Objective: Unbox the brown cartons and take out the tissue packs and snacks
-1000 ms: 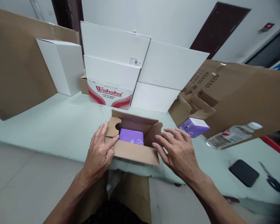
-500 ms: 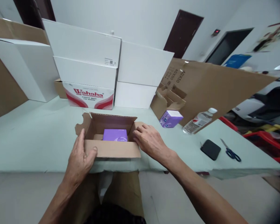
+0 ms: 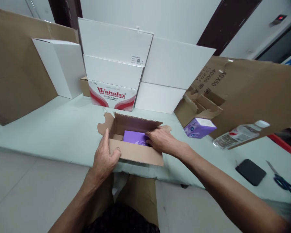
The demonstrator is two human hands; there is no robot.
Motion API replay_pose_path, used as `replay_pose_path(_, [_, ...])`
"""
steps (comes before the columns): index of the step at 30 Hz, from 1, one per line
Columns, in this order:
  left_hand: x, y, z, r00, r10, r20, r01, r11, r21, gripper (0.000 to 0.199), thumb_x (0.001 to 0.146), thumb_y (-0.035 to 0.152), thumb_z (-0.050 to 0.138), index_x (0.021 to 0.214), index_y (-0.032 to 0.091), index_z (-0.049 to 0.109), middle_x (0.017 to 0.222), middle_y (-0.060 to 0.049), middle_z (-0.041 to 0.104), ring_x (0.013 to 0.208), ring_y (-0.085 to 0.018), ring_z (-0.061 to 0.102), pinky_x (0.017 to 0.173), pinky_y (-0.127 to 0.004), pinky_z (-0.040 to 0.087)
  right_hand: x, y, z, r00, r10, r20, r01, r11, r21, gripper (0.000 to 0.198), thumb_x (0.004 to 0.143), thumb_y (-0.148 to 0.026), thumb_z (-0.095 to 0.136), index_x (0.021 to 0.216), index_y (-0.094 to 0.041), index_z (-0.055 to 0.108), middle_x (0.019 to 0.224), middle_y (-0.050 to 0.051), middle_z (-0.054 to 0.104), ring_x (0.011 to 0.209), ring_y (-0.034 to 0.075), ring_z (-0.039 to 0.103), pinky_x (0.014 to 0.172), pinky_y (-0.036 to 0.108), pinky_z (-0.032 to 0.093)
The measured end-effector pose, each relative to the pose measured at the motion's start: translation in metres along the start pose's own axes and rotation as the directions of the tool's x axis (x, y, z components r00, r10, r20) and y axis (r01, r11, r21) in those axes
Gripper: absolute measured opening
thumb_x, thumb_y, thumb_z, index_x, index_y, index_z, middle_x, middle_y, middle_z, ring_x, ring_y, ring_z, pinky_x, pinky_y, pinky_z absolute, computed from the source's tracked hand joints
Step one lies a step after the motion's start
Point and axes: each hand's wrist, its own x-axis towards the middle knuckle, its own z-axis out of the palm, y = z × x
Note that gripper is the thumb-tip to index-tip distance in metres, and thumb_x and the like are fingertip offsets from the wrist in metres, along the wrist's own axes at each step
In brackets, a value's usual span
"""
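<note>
An open brown cardboard box (image 3: 135, 153) stands near the table's front edge with its flaps folded out. Inside it lies a purple tissue pack (image 3: 134, 137), partly hidden by the front flap. My left hand (image 3: 105, 158) grips the box's left front corner, its thumb on the front flap and its fingers along the left side. Reaching into the right end of the box, my right hand (image 3: 163, 139) has its curled fingers on the pack's right end. Some of those fingertips are hidden.
White cartons (image 3: 113, 71) are stacked at the back. To the right are a divided cardboard box (image 3: 189, 111), another purple pack (image 3: 200, 128), a water bottle (image 3: 241, 134), a black flat object (image 3: 251, 172) and scissors (image 3: 282, 181). Large cardboard sheets stand at both sides.
My right hand has gone from the box's right side into the box, onto the purple tissue pack. The left hand keeps its hold. The view has turned, shifting the scene rightward.
</note>
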Motion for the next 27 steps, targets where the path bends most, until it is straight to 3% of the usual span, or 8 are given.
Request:
replay_pose_path(6, [0.001,0.001,0.006,1.000,-0.003,0.028,0.003,1.000,-0.003,0.083,0.080,0.024,0.058,0.159,0.007,0.040,0.158,-0.021,0.052,0.146,-0.035,0.052,0.122,-0.047,0.043,0.022,-0.010,0.006,0.991,0.087,0.103,-0.100,0.988,0.121,0.041,0.093,-0.028,0.066,0.129,-0.009,0.066,0.110,0.024,0.078,0.103,0.040,0.075,0.082,0.045,0.054])
replay_pose_path(10, [0.002,0.002,0.012,1.000,0.016,-0.016,-0.016,1.000,0.020,0.083,0.079,0.022,0.057,0.158,0.004,0.040,0.154,-0.023,0.056,0.145,-0.037,0.053,0.121,-0.049,0.044,0.022,-0.009,0.012,0.984,0.168,0.056,-0.177,0.929,0.325,0.044,0.094,-0.035,0.066,0.131,-0.011,0.061,0.126,0.021,0.073,0.115,0.034,0.071,0.092,0.042,0.056])
replay_pose_path(12, [0.001,0.002,0.015,0.999,0.035,-0.034,-0.034,0.999,0.023,0.083,0.080,0.022,0.056,0.159,0.005,0.038,0.151,-0.023,0.059,0.145,-0.036,0.053,0.121,-0.050,0.044,0.021,-0.009,0.015,0.956,0.291,0.026,-0.238,0.725,0.646,0.036,0.091,-0.031,0.069,0.122,-0.013,0.063,0.122,0.017,0.074,0.107,0.029,0.073,0.088,0.038,0.058])
replay_pose_path(14, [0.001,0.002,0.017,0.998,0.043,-0.043,-0.042,0.999,0.021,0.084,0.079,0.021,0.056,0.160,0.006,0.037,0.151,-0.022,0.060,0.145,-0.036,0.053,0.121,-0.050,0.044,0.020,-0.011,0.017,0.905,0.410,0.111,-0.269,0.352,0.897,0.024,0.087,-0.026,0.071,0.108,-0.016,0.063,0.101,0.011,0.075,0.085,0.022,0.073,0.075,0.034,0.060])
replay_pose_path(16, [0.000,0.002,0.017,0.998,0.039,-0.045,-0.038,0.999,0.020,0.085,0.079,0.021,0.057,0.160,0.007,0.037,0.151,-0.022,0.059,0.144,-0.036,0.054,0.120,-0.049,0.045,0.020,-0.013,0.018,0.874,0.430,0.226,-0.297,0.105,0.949,0.017,0.085,-0.026,0.074,0.092,-0.018,0.061,0.080,0.005,0.070,0.066,0.016,0.065,0.062,0.029,0.056])
replay_pose_path(17, [0.000,0.001,0.017,0.998,0.038,-0.043,-0.037,0.999,0.021,0.086,0.079,0.021,0.057,0.161,0.007,0.036,0.152,-0.022,0.058,0.144,-0.036,0.054,0.120,-0.050,0.045,0.021,-0.015,0.018,0.868,0.418,0.268,-0.320,0.060,0.945,0.020,0.083,-0.028,0.077,0.083,-0.019,0.059,0.072,0.003,0.066,0.061,0.014,0.061,0.057,0.027,0.053])
replay_pose_path(21, [0.001,0.001,0.018,0.998,0.051,-0.030,-0.050,0.998,0.032,0.086,0.080,0.023,0.056,0.160,0.004,0.035,0.153,-0.024,0.057,0.144,-0.037,0.054,0.120,-0.051,0.044,0.029,-0.017,0.019,0.857,0.393,0.333,-0.400,0.099,0.911,0.036,0.070,-0.038,0.090,0.068,-0.018,0.060,0.060,0.002,0.062,0.057,0.014,0.054,0.051,0.027,0.044])
replay_pose_path(27, [0.003,0.000,0.020,0.997,0.078,-0.030,-0.076,0.996,0.047,0.084,0.080,0.023,0.055,0.158,-0.002,0.036,0.148,-0.029,0.059,0.142,-0.040,0.055,0.119,-0.056,0.044,0.038,-0.015,0.021,0.861,0.369,0.350,-0.414,0.110,0.904,0.045,0.061,-0.049,0.094,0.083,-0.019,0.067,0.071,0.003,0.070,0.066,0.017,0.060,0.056,0.027,0.046])
